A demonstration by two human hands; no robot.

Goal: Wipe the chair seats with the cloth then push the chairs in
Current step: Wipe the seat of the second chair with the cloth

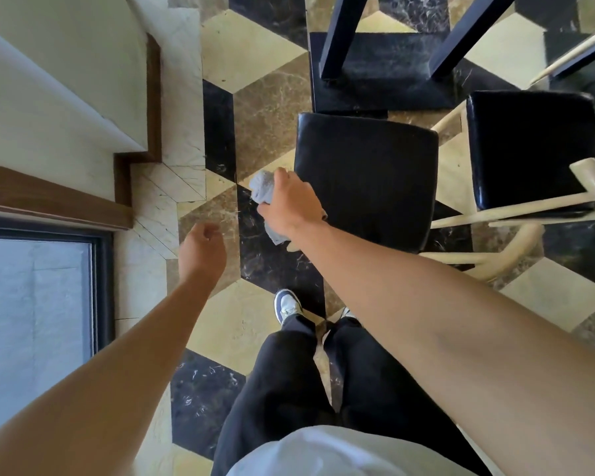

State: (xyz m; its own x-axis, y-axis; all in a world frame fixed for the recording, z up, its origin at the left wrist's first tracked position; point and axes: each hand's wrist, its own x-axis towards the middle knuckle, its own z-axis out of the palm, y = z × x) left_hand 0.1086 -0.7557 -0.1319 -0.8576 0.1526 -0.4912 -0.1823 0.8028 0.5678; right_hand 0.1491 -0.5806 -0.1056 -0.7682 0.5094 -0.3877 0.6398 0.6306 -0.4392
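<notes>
A chair with a black padded seat [368,176] stands just ahead of me, its cream backrest curving at the near right. My right hand [289,204] is shut on a bunched grey cloth [263,188] at the seat's left edge, over the floor beside it. A second black-seated chair [533,146] with cream rails stands to the right. My left hand [201,245] hangs in the air to the left, fingers loosely curled, holding nothing.
Dark table legs on a black base [382,67] stand beyond the chairs. A white wall with a brown wooden trim [52,197] and a dark-framed window [97,286] line the left. The marble floor has a cube pattern; my legs and shoes are below.
</notes>
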